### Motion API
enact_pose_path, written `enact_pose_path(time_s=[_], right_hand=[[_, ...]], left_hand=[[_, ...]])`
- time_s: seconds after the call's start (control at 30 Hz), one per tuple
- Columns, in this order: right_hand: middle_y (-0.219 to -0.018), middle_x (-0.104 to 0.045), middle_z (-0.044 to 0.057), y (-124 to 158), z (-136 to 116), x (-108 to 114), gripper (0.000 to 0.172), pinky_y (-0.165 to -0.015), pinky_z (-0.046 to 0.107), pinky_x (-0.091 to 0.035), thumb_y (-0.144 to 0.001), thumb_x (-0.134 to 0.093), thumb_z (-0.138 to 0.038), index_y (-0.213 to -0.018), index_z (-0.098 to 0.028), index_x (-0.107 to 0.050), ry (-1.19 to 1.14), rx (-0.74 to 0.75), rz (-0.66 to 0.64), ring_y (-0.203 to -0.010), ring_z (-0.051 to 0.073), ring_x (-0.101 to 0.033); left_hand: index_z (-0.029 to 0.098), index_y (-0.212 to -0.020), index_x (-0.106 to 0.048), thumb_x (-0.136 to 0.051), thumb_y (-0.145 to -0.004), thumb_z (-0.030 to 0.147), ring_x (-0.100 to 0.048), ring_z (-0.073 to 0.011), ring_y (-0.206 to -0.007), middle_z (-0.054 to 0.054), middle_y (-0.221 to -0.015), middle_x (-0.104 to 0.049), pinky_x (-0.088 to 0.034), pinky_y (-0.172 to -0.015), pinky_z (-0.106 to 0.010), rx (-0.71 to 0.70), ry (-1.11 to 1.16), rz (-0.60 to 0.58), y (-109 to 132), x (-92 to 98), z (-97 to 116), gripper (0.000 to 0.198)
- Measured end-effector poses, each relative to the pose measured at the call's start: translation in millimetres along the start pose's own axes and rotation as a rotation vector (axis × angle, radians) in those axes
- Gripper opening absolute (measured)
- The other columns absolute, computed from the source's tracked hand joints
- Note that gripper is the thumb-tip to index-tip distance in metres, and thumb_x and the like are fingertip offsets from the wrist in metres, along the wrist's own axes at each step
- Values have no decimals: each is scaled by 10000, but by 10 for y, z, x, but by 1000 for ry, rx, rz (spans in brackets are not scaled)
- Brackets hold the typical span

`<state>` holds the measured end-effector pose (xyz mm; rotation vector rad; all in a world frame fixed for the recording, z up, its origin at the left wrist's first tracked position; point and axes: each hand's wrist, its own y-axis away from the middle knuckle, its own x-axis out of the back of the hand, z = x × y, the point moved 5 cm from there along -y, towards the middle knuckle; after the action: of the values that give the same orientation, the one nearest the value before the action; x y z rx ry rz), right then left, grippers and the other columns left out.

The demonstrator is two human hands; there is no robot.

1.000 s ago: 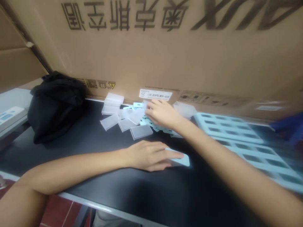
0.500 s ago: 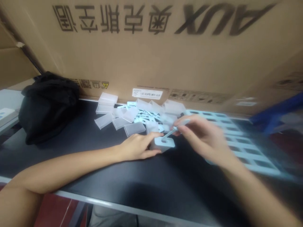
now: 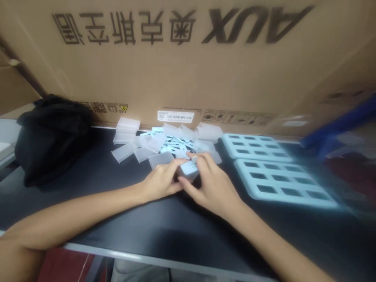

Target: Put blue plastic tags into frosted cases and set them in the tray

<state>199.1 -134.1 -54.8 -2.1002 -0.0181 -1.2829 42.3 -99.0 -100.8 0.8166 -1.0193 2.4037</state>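
Note:
A small box with a light blue top [image 3: 188, 168] is held between both hands above the black table. My left hand [image 3: 160, 180] grips its left side with thumb and fingers. My right hand [image 3: 214, 184] closes round its right side, thumb at the near face and fingers at the far edge. A small light blue piece sticks up at the top's right edge, partly behind my right fingers. Just beyond lie several clear plastic cases [image 3: 161, 159] and a heap of flat light blue pieces [image 3: 173, 144].
Two light blue trays with rectangular openings [image 3: 288, 199] lie at the right. A black bag [image 3: 54, 141] sits at the left. A big cardboard box [image 3: 176, 74] stands along the back of the black table [image 3: 141, 235]. A blue beam [image 3: 337, 121] crosses the far right.
My right hand has come left and down from the light blue strip it held above the box, and now grips the box's side. The view has turned slightly right.

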Motion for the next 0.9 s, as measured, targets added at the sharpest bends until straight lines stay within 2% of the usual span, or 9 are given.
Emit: enact_pose_path(time_s=[0.1, 0.2, 0.3, 0.4, 0.47, 0.57, 0.67, 0.77, 0.9], right_hand=[[-1264, -685, 194, 0, 21, -43, 445, -765, 443, -618, -969, -604, -467, -1309, -190, -533, 14, -1, 8, -1081, 342, -716], [-1151, -714, 166, -103, 251, 177, 382, -800, 425, -591, -987, -577, -438, -1283, -199, -548, 19, -32, 100, -983, 309, -723], [-963, -708, 130, -289, 774, 545, 526, -743, 408, -542, -946, -642, -481, -1353, -160, -553, 104, -245, 241, -742, 258, -669], [-985, -720, 185, -460, 1432, 782, 653, -810, 427, -506, -869, -748, -418, -1399, -85, -561, 179, -511, 315, -807, 274, -673], [-1036, -729, 241, -523, 1826, 790, 690, -830, 434, -487, -821, -794, -396, -1382, -59, -575, 212, -644, 271, -902, 309, -687], [-1224, -685, 324, -534, 2208, 649, 736, -885, 426, -482, -831, -763, -506, -1372, -41, -583, 226, -680, 150, -1069, 356, -679], [-1303, -652, 313, -464, 2374, 495, 758, -966, 441, -482, -867, -695, -495, -1446, -41, -512, 256, -694, 98, -1144, 388, -661], [-1300, -649, 294, -416, 2403, 406, 795, -1018, 474, -466, -897, -625, -479, -1517, -34, -403, 265, -709, 82, -1183, 418, -641], [-1323, -612, 341, -420, 2361, 369, 780, -953, 454, -460, -933, -552, -544, -1480, -15, -382, 282, -728, 19, -1164, 426, -632]], left_hand=[[228, -1432, -462, -684, -978, 396, -760, -164, -834, -57, -1133, -745, -611, -722, -269, -10, -26, 28, -7, 16, 12, 533], [201, -1321, -531, -690, -967, 497, -738, -157, -786, -31, -1013, -738, -573, -649, -250, -66, -123, 101, -36, 67, 97, 488], [186, -1085, -600, -627, -1008, 440, -718, -149, -786, -22, -944, -729, -523, -609, -235, -209, -213, 99, -59, 67, 233, 267], [193, -949, -601, -541, -1024, 288, -682, -131, -721, 3, -847, -709, -453, -539, -239, -384, -316, 15, -41, -6, 334, 135], [197, -958, -608, -532, -1009, 261, -660, -129, -681, 9, -840, -706, -407, -493, -261, -445, -375, -31, -17, -52, 350, 112], [198, -996, -611, -515, -999, 247, -655, -130, -686, 9, -849, -706, -360, -460, -284, -462, -409, -100, 7, -103, 331, 107], [198, -991, -603, -493, -1000, 231, -660, -136, -723, 6, -852, -702, -330, -455, -295, -472, -422, -164, 18, -137, 318, 115], [202, -986, -595, -485, -997, 227, -653, -142, -722, 10, -846, -693, -295, -448, -305, -454, -429, -211, 15, -158, 303, 114], [200, -994, -589, -495, -991, 226, -652, -150, -738, 3, -860, -689, -289, -449, -307, -430, -428, -261, 11, -180, 288, 98]])
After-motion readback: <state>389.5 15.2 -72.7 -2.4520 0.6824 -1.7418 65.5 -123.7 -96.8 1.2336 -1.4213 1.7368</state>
